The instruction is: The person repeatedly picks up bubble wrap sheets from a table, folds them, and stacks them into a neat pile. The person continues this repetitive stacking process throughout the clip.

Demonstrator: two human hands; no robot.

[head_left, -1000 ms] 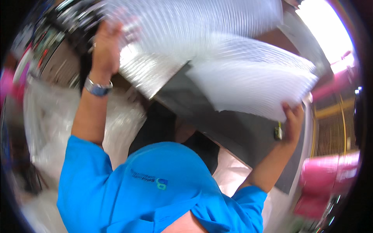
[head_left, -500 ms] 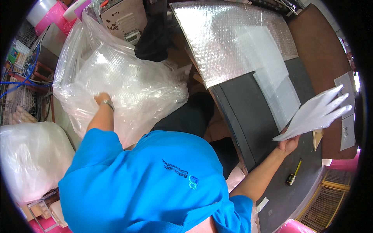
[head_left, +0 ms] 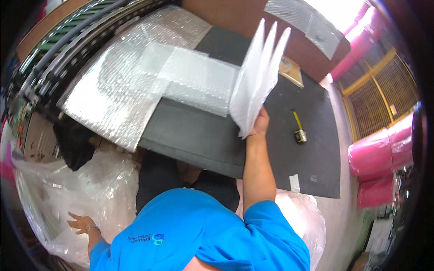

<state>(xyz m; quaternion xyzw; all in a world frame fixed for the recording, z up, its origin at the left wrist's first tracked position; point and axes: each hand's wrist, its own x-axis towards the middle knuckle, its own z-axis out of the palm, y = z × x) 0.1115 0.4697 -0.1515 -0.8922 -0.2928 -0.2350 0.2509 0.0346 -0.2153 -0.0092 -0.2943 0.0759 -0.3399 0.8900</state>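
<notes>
My right hand (head_left: 259, 123) is closed round the lower end of some translucent bubble wrap sheets (head_left: 255, 83), which stand up and fan out above the dark table (head_left: 194, 135). Down at the left, my left hand (head_left: 82, 222) is open, its fingers spread, over a large clear plastic bag (head_left: 90, 185); whether it touches the bag I cannot tell. More translucent bubble wrap pieces (head_left: 199, 79) lie on the table beside the held sheets. They overlap a wide silvery bubble sheet (head_left: 113, 77) that covers the table's left part.
A tape measure (head_left: 300, 136) with its yellow blade partly out lies right of my right forearm. Behind it is a flat tan packet (head_left: 290, 72). A brown board (head_left: 230, 16) borders the far side. Pink wrapped rolls (head_left: 382, 153) stand at the right, machine rollers (head_left: 58, 58) at the far left.
The view has swung to the right, showing more of the table. My left hand has opened its fingers over the plastic bag. My right hand still holds the bubble wrap sheets, now more upright.
</notes>
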